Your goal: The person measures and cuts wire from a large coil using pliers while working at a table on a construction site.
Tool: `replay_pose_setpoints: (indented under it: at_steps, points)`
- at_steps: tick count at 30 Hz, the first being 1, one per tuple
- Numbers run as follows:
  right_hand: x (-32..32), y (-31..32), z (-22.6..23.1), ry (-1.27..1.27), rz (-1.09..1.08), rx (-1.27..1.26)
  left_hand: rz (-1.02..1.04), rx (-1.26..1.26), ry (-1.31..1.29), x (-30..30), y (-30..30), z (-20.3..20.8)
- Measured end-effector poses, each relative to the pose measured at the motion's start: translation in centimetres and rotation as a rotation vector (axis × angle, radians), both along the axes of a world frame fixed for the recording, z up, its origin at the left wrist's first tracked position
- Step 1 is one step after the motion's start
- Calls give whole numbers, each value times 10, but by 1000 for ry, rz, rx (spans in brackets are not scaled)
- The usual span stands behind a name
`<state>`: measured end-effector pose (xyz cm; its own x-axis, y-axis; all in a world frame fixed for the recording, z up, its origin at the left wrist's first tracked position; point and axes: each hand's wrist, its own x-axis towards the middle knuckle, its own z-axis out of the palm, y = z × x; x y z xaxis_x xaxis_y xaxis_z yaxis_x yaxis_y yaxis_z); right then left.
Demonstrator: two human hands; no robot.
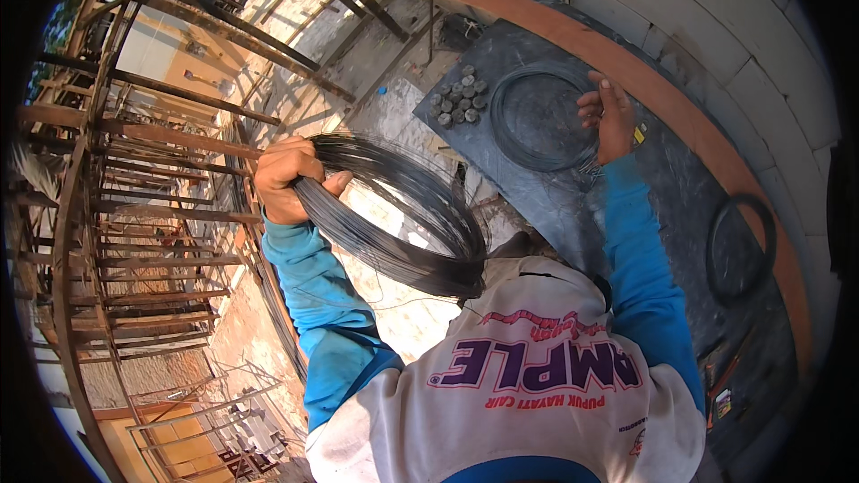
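Note:
My left hand (291,176) is closed around one side of a thick coil of dark thin wire (407,255). The coil hangs tilted from my fist toward my chest, with loose strands sticking out along its edge. On the right, my right hand (610,121) is raised with its fingers loosely bent and apart, and I make out nothing in it. It is over the right edge of a thinner wire coil (501,125) that lies flat on a dark board (573,206). Whether its fingers touch that coil I cannot tell.
Several small grey round blocks (458,98) are clustered at the board's far left. Another dark ring of wire (741,250) lies at the right, against a reddish-brown strip (680,112) along the block wall (743,27). Wooden scaffolding (161,125) stands on my left.

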<state>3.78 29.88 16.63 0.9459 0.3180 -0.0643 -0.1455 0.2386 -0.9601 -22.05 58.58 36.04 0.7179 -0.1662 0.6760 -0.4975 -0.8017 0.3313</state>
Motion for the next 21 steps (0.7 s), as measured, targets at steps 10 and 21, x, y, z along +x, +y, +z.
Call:
replay_pose_setpoints:
  at_steps: [10, 21]
  points:
    - [-8, -34, 8, -64, 154, -69, 46, -83, -241, -20, 19, -1]
    - [-53, -7, 3, -69, 445, -108, 280, -271, -835, 2, 15, -9]
